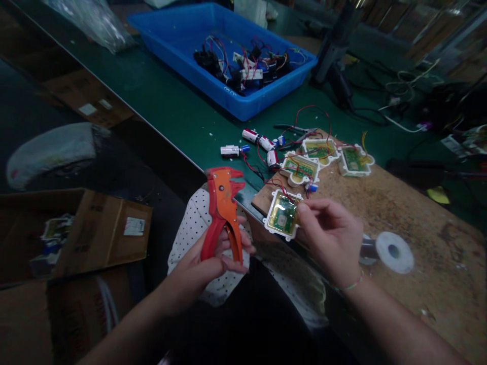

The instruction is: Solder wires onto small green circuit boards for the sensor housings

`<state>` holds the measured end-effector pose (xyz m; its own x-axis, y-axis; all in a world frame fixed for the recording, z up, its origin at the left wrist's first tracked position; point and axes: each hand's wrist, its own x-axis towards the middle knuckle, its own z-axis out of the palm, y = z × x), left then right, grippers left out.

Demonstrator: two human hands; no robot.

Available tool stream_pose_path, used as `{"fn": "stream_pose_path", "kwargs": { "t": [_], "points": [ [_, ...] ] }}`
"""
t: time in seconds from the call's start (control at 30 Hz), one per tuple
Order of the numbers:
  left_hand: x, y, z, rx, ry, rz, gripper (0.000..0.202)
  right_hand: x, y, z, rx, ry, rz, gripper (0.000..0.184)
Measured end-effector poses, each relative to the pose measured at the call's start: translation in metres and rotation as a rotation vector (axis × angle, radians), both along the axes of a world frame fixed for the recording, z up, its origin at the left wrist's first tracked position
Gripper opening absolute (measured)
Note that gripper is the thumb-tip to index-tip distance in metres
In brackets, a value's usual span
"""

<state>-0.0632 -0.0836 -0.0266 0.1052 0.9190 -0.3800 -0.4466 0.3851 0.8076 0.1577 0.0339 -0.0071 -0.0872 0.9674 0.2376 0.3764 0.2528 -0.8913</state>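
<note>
Left hand [207, 266]: grip wrapped around a red-and-orange wire stripper [224, 195]. Right hand [331, 235]: grip pinching a white-framed circuit module [282, 217] by its edge, near the board's corner. Crowding beyond: three similar modules [300, 169], tangled red and black wires, several batteries [229, 151]. Green surface [178, 114]: blue tray [247, 110] of wired parts. Wooden board [429, 223]: pale spool [405, 253], near the right wrist.

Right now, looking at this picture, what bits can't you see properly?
Head view: part of the white-framed board's edge, covered by the right hand.
Head view: part of the left hand, behind the red-and-orange tool.
Head view: the words on the box label, too small and blurred.
Head view: the rest of the plastic bag, cut off by the top edge.
</note>
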Motion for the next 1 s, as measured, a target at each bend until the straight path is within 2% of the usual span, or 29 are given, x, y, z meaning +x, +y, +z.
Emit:
{"fn": "stream_pose_path", "kwargs": {
  "t": [0.07, 0.17, 0.23, 0.3, 0.33, 0.37, 0.4, 0.5, 0.57, 0.7, 0.8, 0.87, 1.0],
  "points": [
    [-0.009, 0.005, 0.001, 0.052, 0.122, 0.056, 0.063, 0.003, 0.003, 0.002, 0.025, 0.034, -0.012, 0.019],
    [-0.025, 0.014, 0.005, 0.121, 0.241, 0.136, 0.066, 0.012, 0.006, 0.015, 0.078, 0.024, -0.02, 0.044],
    [-0.035, 0.019, 0.009, 0.134, 0.29, 0.186, 0.064, 0.021, 0.005, 0.027, 0.09, -0.148, 0.052, 0.068],
    [-0.041, 0.02, 0.013, 0.114, 0.31, 0.238, 0.064, 0.029, 0.0, 0.036, 0.112, -0.407, 0.167, 0.096],
    [-0.043, 0.02, 0.014, 0.093, 0.306, 0.26, 0.066, 0.032, -0.003, 0.037, 0.138, -0.528, 0.206, 0.104],
    [-0.044, 0.019, 0.016, 0.066, 0.297, 0.281, 0.068, 0.034, -0.006, 0.037, 0.169, -0.62, 0.228, 0.103],
    [-0.044, 0.018, 0.017, 0.037, 0.288, 0.299, 0.07, 0.033, -0.008, 0.036, 0.192, -0.682, 0.242, 0.094],
    [-0.042, 0.014, 0.017, -0.028, 0.278, 0.319, 0.07, 0.022, -0.003, 0.028, 0.156, -0.734, 0.253, 0.056],
    [-0.042, 0.013, 0.016, -0.041, 0.279, 0.317, 0.07, 0.008, 0.007, 0.025, 0.104, -0.738, 0.255, 0.049],
    [-0.048, 0.014, 0.01, -0.023, 0.323, 0.366, 0.071, -0.027, 0.029, 0.026, 0.093, -0.793, 0.199, 0.06],
    [-0.063, 0.018, 0.003, 0.037, 0.44, 0.383, 0.07, -0.044, 0.035, 0.027, 0.101, -0.838, 0.104, 0.074],
    [-0.079, 0.023, -0.003, 0.094, 0.603, 0.376, 0.065, -0.046, 0.032, 0.026, 0.11, -0.828, 0.074, 0.082],
    [-0.118, 0.04, -0.005, 0.181, 1.163, 0.257, 0.06, -0.024, 0.013, 0.029, 0.091, -0.746, 0.095, 0.094]
  ]
}}
